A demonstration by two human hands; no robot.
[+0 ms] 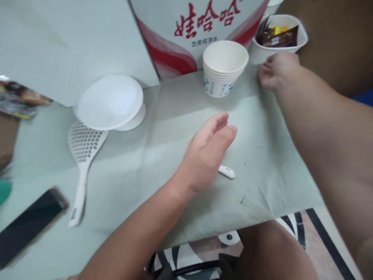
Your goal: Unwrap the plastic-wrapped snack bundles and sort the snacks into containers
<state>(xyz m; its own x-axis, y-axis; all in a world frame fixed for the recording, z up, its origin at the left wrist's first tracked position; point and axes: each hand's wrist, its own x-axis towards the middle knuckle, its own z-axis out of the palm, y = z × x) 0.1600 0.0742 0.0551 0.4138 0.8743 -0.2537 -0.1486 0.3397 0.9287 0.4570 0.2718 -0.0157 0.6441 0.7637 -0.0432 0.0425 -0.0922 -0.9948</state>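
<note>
My left hand (208, 151) hovers over the middle of the cloth-covered table, its fingers stretched forward and holding nothing visible. From behind its edge pokes the end of a white handle (227, 172); the rest is hidden. At the back right, my right hand (278, 72) is curled closed close to the front of a white tub (258, 54) with dark packets (281, 38) in it. Blur and the angle hide whatever its fingers may hold. A stack of white paper cups (224, 66) stands between the hands, near the back.
White bowls or plates (110, 101) sit stacked at the left. Partly under them lies a white slotted skimmer (84, 147). A dark phone (32, 225) is at the lower left. Cartons, one with red lettering (204, 19), line the back. The table's front edge lies above my legs.
</note>
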